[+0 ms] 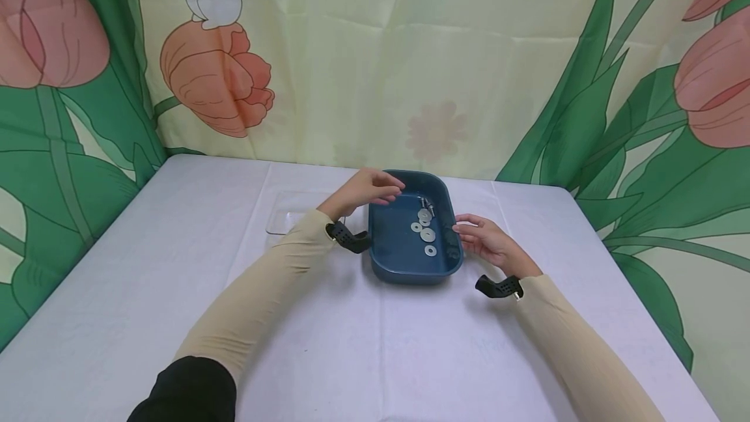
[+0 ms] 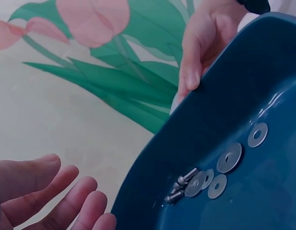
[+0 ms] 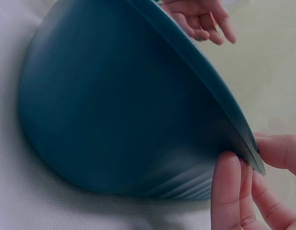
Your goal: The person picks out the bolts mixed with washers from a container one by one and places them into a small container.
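A deep blue plastic tub stands on the table, holding several flat metal washers and a few small bolts bunched at one end of them. My right hand pinches the tub's right rim, with the fingers on the outer wall and the thumb across the edge. Over the tub's far left rim hovers my left hand. Its fingers are spread and loosely bent, with nothing between them, beside the rim in the left wrist view.
A shallow clear plastic container lies left of the tub, partly behind the left forearm. White cloth covers the table, and a printed floral curtain hangs right behind its back edge.
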Motion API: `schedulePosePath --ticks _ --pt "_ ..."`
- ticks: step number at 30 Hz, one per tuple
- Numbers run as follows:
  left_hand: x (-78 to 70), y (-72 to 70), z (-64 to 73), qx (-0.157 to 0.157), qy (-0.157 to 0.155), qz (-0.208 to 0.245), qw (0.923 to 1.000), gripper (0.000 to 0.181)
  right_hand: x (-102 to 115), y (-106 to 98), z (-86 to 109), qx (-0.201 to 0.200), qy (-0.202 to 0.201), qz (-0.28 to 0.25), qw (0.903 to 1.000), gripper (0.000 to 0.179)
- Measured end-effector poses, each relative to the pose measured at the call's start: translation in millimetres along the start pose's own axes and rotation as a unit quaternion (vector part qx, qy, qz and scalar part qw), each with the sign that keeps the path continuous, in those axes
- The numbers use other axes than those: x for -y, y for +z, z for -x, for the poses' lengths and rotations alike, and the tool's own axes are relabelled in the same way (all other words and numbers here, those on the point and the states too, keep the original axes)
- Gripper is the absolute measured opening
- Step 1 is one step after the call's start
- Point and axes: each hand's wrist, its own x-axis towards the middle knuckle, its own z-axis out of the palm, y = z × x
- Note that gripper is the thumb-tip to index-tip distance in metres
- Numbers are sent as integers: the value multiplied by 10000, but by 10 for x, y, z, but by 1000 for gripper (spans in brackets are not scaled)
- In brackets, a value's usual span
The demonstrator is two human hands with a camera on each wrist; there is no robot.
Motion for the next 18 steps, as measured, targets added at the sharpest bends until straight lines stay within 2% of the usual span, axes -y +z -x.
schedulePosePath --ticks 11,18 --pt "-36 155 -155 113 73 13 9999 33 18 5 2 -81 47 147 9998 29" --pt "-84 226 -227 112 102 -166 9997 31 20 2 -8 -108 82 168 9998 31"
